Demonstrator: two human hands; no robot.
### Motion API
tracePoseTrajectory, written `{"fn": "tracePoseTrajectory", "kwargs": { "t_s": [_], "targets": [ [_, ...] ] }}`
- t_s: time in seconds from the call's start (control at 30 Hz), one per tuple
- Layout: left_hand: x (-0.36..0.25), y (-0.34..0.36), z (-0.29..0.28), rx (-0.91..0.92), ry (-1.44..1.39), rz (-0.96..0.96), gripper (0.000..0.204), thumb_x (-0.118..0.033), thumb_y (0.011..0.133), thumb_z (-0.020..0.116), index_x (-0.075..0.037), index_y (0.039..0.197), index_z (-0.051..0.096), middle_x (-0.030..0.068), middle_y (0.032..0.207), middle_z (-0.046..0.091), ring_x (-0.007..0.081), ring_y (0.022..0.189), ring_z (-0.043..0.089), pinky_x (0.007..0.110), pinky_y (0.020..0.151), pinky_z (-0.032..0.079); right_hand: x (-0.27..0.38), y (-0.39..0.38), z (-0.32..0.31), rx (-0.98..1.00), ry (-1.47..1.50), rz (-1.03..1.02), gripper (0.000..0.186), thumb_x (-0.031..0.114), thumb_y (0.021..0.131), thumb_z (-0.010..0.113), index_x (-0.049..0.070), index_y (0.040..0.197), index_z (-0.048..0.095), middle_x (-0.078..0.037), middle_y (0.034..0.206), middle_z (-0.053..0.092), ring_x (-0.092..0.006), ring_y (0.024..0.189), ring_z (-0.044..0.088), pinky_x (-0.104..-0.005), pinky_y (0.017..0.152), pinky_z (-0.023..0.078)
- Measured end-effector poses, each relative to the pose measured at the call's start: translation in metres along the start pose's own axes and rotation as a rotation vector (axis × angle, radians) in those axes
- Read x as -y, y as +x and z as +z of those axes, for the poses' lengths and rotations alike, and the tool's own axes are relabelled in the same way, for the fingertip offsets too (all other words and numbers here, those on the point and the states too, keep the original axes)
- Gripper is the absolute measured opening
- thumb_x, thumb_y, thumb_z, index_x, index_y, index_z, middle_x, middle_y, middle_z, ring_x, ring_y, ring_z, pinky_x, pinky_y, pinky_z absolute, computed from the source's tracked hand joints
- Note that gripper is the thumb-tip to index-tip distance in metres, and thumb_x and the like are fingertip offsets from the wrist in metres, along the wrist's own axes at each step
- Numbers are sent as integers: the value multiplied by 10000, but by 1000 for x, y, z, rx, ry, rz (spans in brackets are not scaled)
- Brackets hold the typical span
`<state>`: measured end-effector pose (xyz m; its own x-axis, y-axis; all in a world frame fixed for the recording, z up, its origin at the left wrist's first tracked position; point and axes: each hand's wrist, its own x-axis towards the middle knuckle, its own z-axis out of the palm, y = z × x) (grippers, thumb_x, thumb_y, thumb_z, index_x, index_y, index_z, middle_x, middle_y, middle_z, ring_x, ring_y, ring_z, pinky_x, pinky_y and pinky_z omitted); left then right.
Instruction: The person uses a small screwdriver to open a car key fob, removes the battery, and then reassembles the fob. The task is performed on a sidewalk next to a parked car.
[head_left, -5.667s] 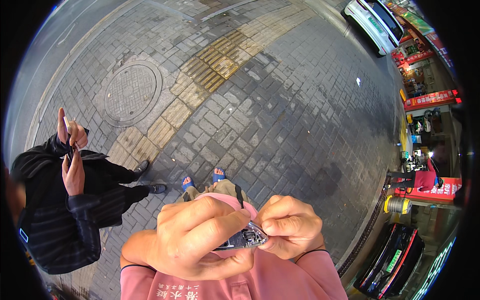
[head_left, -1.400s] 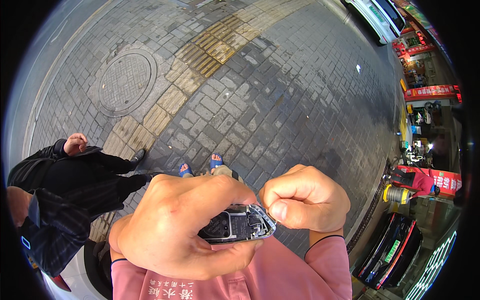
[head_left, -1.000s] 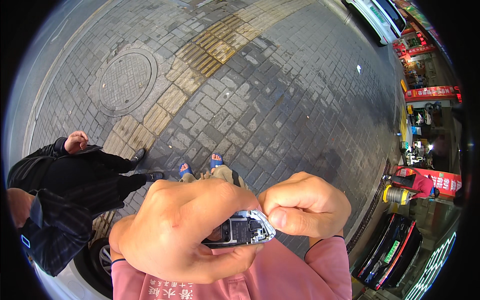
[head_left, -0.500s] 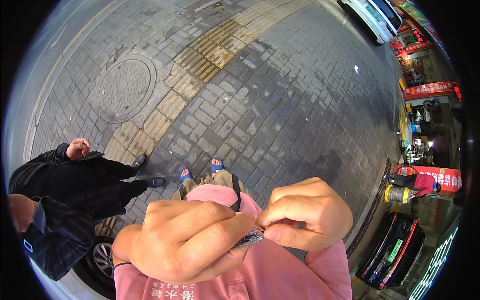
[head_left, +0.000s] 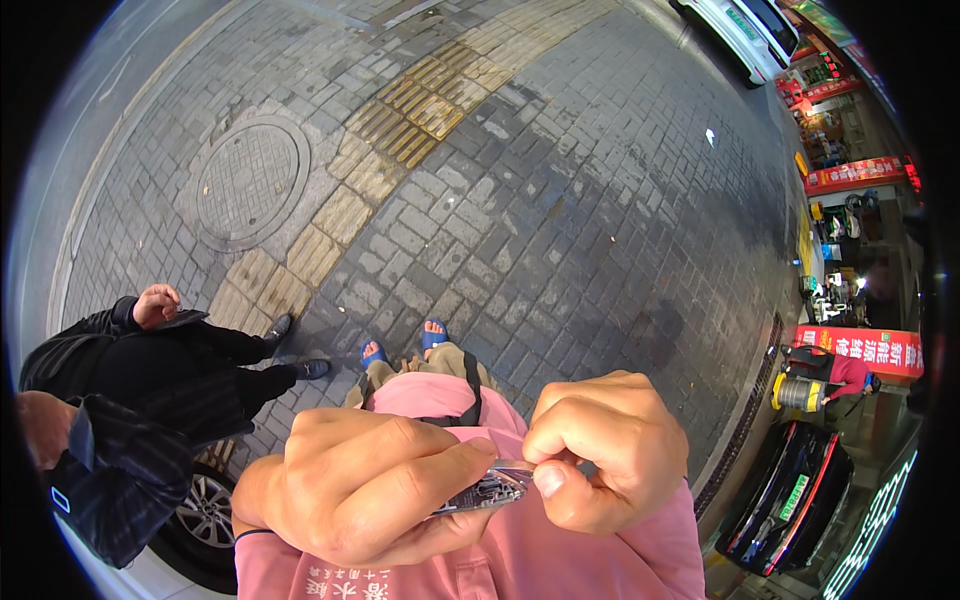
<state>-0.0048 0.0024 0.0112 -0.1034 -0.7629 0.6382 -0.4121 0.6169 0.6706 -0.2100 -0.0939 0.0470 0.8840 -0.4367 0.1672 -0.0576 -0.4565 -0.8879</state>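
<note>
My left hand point(head_left: 365, 475) is closed around a small open key fob point(head_left: 485, 492), with silver rim and dark inner parts showing between my fingers. My right hand point(head_left: 605, 450) is closed in a pinch at the fob's right end, thumb and index finger on its rim. The rest of the fob is hidden by my left fingers. Both hands are in front of my pink shirt point(head_left: 470, 570), above my feet in blue sandals point(head_left: 433, 338).
A person in dark clothes point(head_left: 140, 380) stands close on my left, by a car wheel point(head_left: 200, 515). Right are a black car point(head_left: 780, 490), a cable spool point(head_left: 800, 393), a person in maroon point(head_left: 845, 370) and shopfronts. A white car point(head_left: 745, 35) stands beyond the paved sidewalk point(head_left: 540, 230).
Both hands sit lower than a second ago, and the fob is tilted so less of its inside shows. My right thumb has moved down along the fob's end.
</note>
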Motion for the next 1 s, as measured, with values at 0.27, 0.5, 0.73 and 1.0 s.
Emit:
{"fn": "tracePoseTrajectory", "kwargs": {
  "t_s": [0.27,0.5,0.73,1.0],
  "targets": [
    [-1,-2,3,-52,-34,-39,319,-142,699,809,30,940,689,63,692,632,142,501,607,259,379,448,-10,0,5,15,96,-51,114,110,843,675,-1,844,648,-75,646,600,-148,434,514,-280,387,385],
    [2,-5,3,10,-68,-30,391,-157,654,822,12,982,694,40,679,609,131,489,584,257,376,422,-7,-3,3,12,-33,-105,61,54,776,644,13,736,622,-62,586,563,-161,396,483,-303,354,350],
    [0,-7,5,-15,-51,-42,392,-150,642,828,0,980,700,28,676,607,127,489,583,253,377,414,-9,-5,4,9,11,-112,66,53,734,616,17,685,591,-49,560,527,-154,371,439,-310,341,323],
    [4,-5,5,6,-134,-34,350,-131,639,846,-18,941,707,17,666,609,116,480,576,245,366,399,-5,-6,7,-16,-17,-157,226,54,797,655,53,637,496,-38,558,410,-191,414,415,-345,373,328]
  ]
}}
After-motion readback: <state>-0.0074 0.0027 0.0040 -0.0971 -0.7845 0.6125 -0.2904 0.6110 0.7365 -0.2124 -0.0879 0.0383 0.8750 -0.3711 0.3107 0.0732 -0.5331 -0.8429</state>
